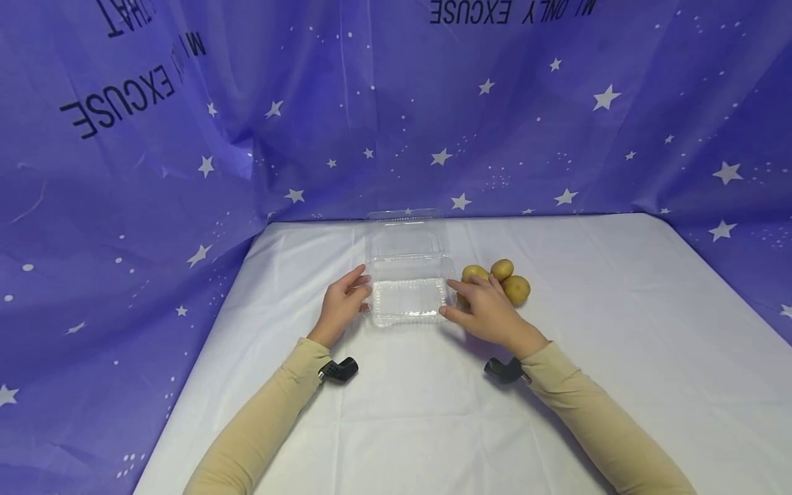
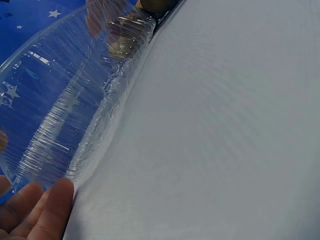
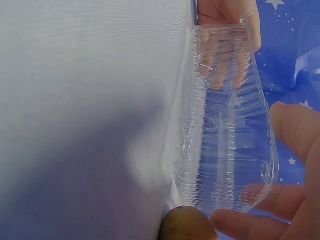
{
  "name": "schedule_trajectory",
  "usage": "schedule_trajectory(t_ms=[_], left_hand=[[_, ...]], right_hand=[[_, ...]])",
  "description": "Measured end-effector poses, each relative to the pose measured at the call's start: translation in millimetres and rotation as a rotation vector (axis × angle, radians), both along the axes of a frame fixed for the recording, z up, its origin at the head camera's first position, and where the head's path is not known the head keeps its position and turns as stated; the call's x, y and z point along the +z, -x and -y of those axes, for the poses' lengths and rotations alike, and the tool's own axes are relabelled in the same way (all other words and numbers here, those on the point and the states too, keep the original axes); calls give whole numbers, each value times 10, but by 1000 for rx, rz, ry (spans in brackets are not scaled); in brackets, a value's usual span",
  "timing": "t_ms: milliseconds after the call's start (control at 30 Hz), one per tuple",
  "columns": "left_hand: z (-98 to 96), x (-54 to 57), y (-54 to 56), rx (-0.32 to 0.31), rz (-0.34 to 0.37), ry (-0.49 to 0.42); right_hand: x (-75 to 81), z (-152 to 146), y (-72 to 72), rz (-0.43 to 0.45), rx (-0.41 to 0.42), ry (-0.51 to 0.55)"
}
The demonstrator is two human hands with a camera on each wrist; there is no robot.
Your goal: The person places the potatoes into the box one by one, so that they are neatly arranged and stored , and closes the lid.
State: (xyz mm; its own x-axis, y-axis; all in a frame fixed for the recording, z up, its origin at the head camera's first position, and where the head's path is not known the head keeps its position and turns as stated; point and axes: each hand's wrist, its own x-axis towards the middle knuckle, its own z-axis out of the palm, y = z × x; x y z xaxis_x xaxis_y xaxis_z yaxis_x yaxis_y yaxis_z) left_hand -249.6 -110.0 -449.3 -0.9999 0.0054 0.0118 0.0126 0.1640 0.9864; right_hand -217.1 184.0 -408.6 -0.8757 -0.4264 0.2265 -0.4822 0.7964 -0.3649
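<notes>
A clear plastic clamshell container (image 1: pixel 408 300) sits on the white tabletop, its lid (image 1: pixel 407 237) raised at the back. At its left end, my left hand (image 1: pixel 340 302) touches the side with fingertips; in the left wrist view those fingers (image 2: pixel 52 210) lie against the ribbed wall. My right hand (image 1: pixel 489 313) is at the opposite end, thumb and fingers spread around the corner. The right wrist view has the right fingers (image 3: pixel 250 225) near the wall, beside a potato (image 3: pixel 187 225). Several potatoes (image 1: pixel 516 290) lie just beyond the right hand, partly hidden by it.
White cloth (image 1: pixel 408 412) covers the table. Behind and to the left hangs a purple-blue curtain (image 1: pixel 346 124) with white stars and printed letters. A small black device (image 1: pixel 339 370) is worn on the left wrist, and a similar one (image 1: pixel 504 370) on the right.
</notes>
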Motion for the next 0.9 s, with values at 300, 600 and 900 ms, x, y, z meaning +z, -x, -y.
schedule_trajectory(t_ms=[300, 600, 900], left_hand=[[12, -38, -14, 0, -10, 4], [11, -22, 18, 1, -12, 6], [13, -32, -1, 9, -10, 8]], right_hand=[[-38, -2, -4, -24, 7, 5], [-33, -24, 11, -5, 10, 34], [108, -228, 26, -5, -15, 113]])
